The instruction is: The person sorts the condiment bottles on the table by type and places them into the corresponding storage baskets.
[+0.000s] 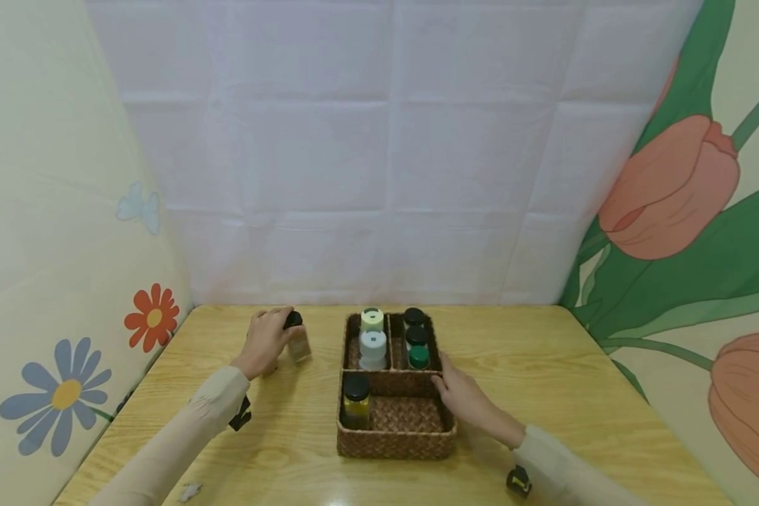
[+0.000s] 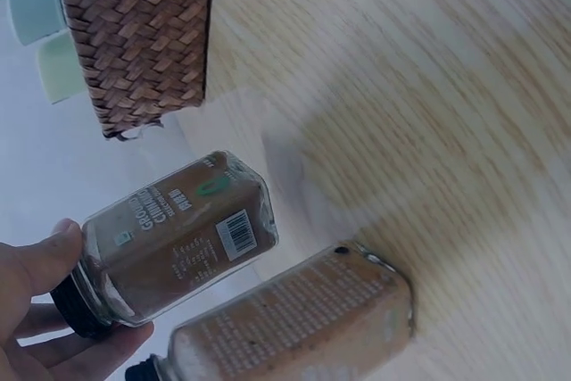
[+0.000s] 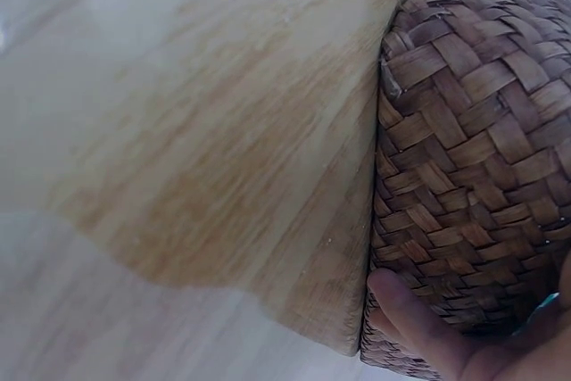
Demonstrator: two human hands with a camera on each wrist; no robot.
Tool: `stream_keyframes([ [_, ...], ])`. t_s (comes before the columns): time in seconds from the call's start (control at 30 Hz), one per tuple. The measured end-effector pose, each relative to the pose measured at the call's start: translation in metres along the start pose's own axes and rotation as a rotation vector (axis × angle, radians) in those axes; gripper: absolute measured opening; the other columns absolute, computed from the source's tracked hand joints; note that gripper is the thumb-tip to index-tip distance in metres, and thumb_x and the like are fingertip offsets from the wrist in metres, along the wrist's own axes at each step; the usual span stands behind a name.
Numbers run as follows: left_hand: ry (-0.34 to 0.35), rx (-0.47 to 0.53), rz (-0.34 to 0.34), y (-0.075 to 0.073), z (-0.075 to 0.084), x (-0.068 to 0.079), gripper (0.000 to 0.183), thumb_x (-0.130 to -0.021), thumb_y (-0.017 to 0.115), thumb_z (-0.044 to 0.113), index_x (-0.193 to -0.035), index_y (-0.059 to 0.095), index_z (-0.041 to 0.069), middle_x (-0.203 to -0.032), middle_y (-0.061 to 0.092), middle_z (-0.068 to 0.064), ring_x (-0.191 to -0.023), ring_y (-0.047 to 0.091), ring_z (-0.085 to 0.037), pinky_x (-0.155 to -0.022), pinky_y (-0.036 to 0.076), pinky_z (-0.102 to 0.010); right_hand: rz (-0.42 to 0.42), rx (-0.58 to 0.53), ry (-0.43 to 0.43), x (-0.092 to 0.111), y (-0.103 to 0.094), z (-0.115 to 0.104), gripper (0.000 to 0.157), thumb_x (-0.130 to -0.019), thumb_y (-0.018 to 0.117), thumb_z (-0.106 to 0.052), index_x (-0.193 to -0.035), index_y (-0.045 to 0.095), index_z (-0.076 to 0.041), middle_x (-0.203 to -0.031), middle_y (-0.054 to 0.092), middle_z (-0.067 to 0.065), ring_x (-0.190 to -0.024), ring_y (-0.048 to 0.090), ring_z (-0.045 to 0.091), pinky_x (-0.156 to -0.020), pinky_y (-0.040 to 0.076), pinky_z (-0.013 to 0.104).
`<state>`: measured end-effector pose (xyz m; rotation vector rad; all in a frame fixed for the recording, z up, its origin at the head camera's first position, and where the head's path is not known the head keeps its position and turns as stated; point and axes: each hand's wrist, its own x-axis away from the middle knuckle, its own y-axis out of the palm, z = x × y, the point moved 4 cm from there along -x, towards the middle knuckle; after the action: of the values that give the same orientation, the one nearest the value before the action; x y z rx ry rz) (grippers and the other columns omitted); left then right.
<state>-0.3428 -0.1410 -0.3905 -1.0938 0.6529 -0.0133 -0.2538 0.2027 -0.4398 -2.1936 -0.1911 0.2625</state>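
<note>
My left hand (image 1: 267,342) pinches the black lid of a glass spice jar (image 1: 300,346) left of the basket. Brown powder fills this jar in the left wrist view, and its label seems to read ground cinnamon. Beside it there stands a second spice jar (image 2: 294,323) with lighter brown contents, mostly hidden by the hand in the head view. My right hand (image 1: 466,399) grips the right wall of a woven basket (image 1: 395,444), thumb over the rim. In the right wrist view its fingers (image 3: 415,314) lie against the weave.
The basket has two back compartments and one front compartment. White-capped and pale-yellow-capped bottles (image 1: 372,344) stand back left; black-lidded and green-lidded jars (image 1: 419,356) stand back right. A black-lidded yellow jar (image 1: 356,400) sits front left. A white scrap (image 1: 190,492) lies on the wooden table (image 1: 544,351).
</note>
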Motion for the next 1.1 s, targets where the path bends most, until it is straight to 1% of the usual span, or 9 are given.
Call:
stream_keyframes([
  [0.13, 0.004, 0.007, 0.0, -0.001, 0.003, 0.0, 0.05, -0.094, 0.07, 0.022, -0.129, 0.059, -0.011, -0.114, 0.067, -0.026, -0.107, 0.063, -0.04, -0.1, 0.038, -0.062, -0.003, -0.002, 0.006, -0.001, 0.001, 0.001, 0.059, -0.105, 0.047, -0.006, -0.148, 0.017, 0.02, -0.053, 0.045, 0.0, -0.041, 0.035, 0.01, -0.046, 0.035, 0.029],
  [0.23, 0.003, 0.041, -0.003, -0.002, 0.005, 0.001, 0.049, -0.095, 0.069, 0.022, -0.13, 0.058, -0.011, -0.118, 0.064, -0.028, -0.109, 0.062, -0.042, -0.1, 0.04, -0.06, -0.007, -0.005, 0.009, -0.001, 0.002, 0.002, 0.059, -0.105, 0.048, -0.006, -0.148, 0.017, 0.02, -0.053, 0.045, 0.0, -0.041, 0.035, 0.01, -0.045, 0.035, 0.029],
  [0.43, -0.025, 0.121, -0.028, -0.004, 0.009, 0.003, 0.051, -0.097, 0.067, 0.02, -0.135, 0.054, -0.01, -0.128, 0.057, -0.031, -0.109, 0.061, -0.044, -0.09, 0.05, -0.056, -0.01, -0.019, 0.02, -0.002, 0.002, 0.001, 0.059, -0.105, 0.047, -0.006, -0.149, 0.016, 0.019, -0.052, 0.045, 0.001, -0.04, 0.034, 0.01, -0.044, 0.034, 0.028],
  [0.57, -0.027, 0.15, -0.034, -0.004, 0.011, 0.003, 0.051, -0.098, 0.065, 0.021, -0.136, 0.053, -0.009, -0.129, 0.057, -0.03, -0.112, 0.059, -0.044, -0.09, 0.05, -0.056, -0.01, -0.027, 0.012, -0.001, 0.001, 0.001, 0.059, -0.105, 0.047, -0.006, -0.149, 0.016, 0.019, -0.052, 0.044, 0.001, -0.041, 0.035, 0.01, -0.044, 0.035, 0.029],
  [0.7, -0.005, 0.167, -0.014, -0.004, 0.013, 0.004, 0.05, -0.098, 0.065, 0.022, -0.136, 0.054, -0.009, -0.129, 0.057, -0.03, -0.113, 0.059, -0.044, -0.09, 0.05, -0.055, -0.012, -0.022, 0.012, -0.001, 0.0, 0.002, 0.06, -0.105, 0.048, -0.006, -0.149, 0.016, 0.019, -0.052, 0.044, 0.001, -0.041, 0.035, 0.01, -0.045, 0.035, 0.029],
  [0.83, 0.034, 0.159, 0.035, -0.008, 0.016, 0.004, 0.048, -0.097, 0.067, 0.021, -0.133, 0.057, -0.008, -0.125, 0.06, -0.029, -0.106, 0.063, -0.042, -0.086, 0.052, -0.054, -0.012, -0.016, 0.01, -0.002, 0.001, 0.003, 0.061, -0.105, 0.047, -0.006, -0.149, 0.014, 0.019, -0.053, 0.044, 0.001, -0.041, 0.034, 0.01, -0.046, 0.035, 0.029],
  [0.97, 0.075, 0.143, 0.082, -0.013, 0.02, 0.005, 0.045, -0.095, 0.07, 0.019, -0.13, 0.06, -0.008, -0.121, 0.063, -0.029, -0.094, 0.068, -0.039, -0.082, 0.054, -0.052, -0.015, -0.018, 0.005, -0.003, 0.001, 0.004, 0.062, -0.105, 0.047, -0.006, -0.15, 0.012, 0.018, -0.052, 0.044, 0.001, -0.041, 0.034, 0.01, -0.047, 0.035, 0.029],
  [1.1, 0.106, 0.142, 0.107, -0.018, 0.024, 0.006, 0.045, -0.094, 0.07, 0.019, -0.129, 0.062, -0.007, -0.121, 0.063, -0.027, -0.081, 0.07, -0.033, -0.078, 0.056, -0.05, -0.023, -0.015, 0.0, -0.002, 0.002, 0.003, 0.062, -0.105, 0.047, -0.005, -0.15, 0.012, 0.018, -0.052, 0.044, 0.0, -0.041, 0.034, 0.01, -0.046, 0.035, 0.029],
])
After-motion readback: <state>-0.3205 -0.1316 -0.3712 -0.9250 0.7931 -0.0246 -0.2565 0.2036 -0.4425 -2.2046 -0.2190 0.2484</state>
